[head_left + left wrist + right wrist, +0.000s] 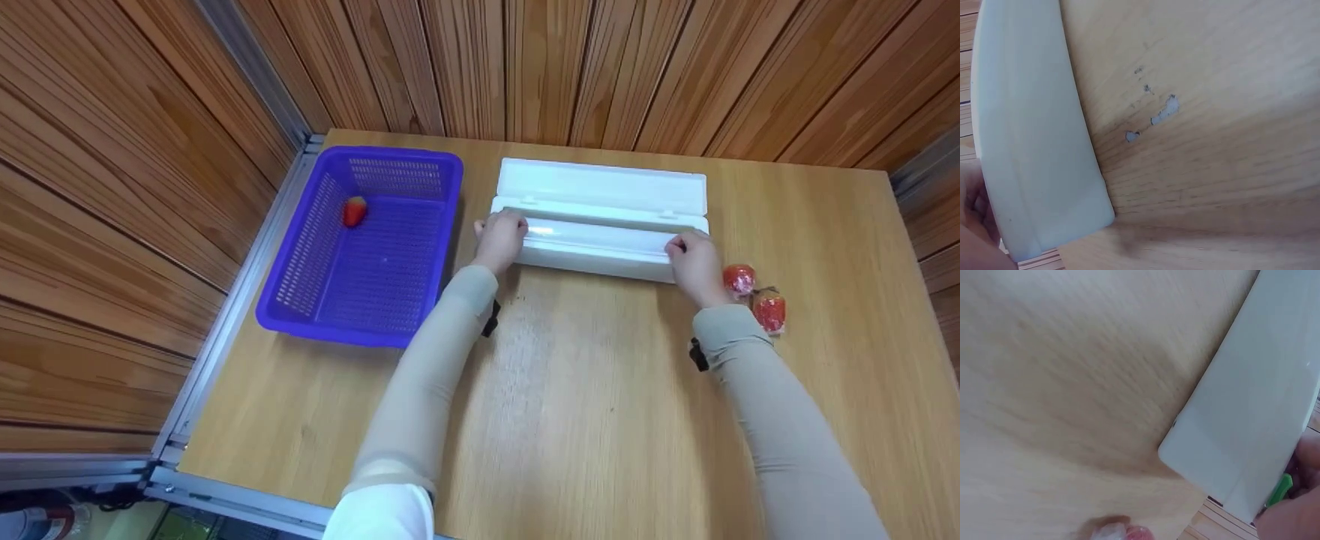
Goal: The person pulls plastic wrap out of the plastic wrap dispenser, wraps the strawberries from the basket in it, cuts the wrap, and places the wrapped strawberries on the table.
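Observation:
A long white cling film dispenser (600, 259) lies on the table with its lid (600, 184) tipped back. Along its opening runs a shiny strip of cling film (577, 234). At the dispenser's left end, my left hand (501, 238) has curled fingers and pinches the film's edge. My right hand (696, 264) pinches the film at the other end, thumb against fingers. The clear film between the fingertips is hard to make out. In the right wrist view, a green slider (1279, 490) shows beside the right fingers. The left wrist view shows the dispenser's front wall (1044, 135).
Left of the dispenser stands a purple basket (360, 339) holding one strawberry (354, 211). Two red pieces wrapped in clear film, one farther back (739, 279) and one nearer (769, 310), lie beside my right wrist. Wooden panels (547, 71) rise behind the table.

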### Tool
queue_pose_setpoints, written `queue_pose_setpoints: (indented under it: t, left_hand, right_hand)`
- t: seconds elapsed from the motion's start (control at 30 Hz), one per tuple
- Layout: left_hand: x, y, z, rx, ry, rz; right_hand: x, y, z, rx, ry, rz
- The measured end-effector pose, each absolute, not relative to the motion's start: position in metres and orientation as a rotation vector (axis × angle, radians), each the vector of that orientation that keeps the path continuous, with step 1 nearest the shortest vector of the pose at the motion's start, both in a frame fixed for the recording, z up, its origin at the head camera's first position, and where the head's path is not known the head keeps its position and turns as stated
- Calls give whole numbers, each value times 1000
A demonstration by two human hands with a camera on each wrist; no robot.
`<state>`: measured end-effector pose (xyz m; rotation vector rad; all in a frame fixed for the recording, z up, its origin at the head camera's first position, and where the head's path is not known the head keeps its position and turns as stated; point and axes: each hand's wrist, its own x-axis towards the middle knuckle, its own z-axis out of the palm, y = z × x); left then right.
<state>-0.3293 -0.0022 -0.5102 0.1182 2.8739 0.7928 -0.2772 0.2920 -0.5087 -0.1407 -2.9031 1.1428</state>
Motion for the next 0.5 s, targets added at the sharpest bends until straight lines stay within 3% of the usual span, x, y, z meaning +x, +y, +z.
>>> queue_pose_setpoints:
  t: [0.33,0.5]
  left_hand:
    - [-339,-6,-508,315,2924,701]
    - [-342,-9,-506,366,2923,668]
  right_hand:
    - [-284,304,-505,222,-3054,866]
    - [-285,305,-501,190,-3047,778]
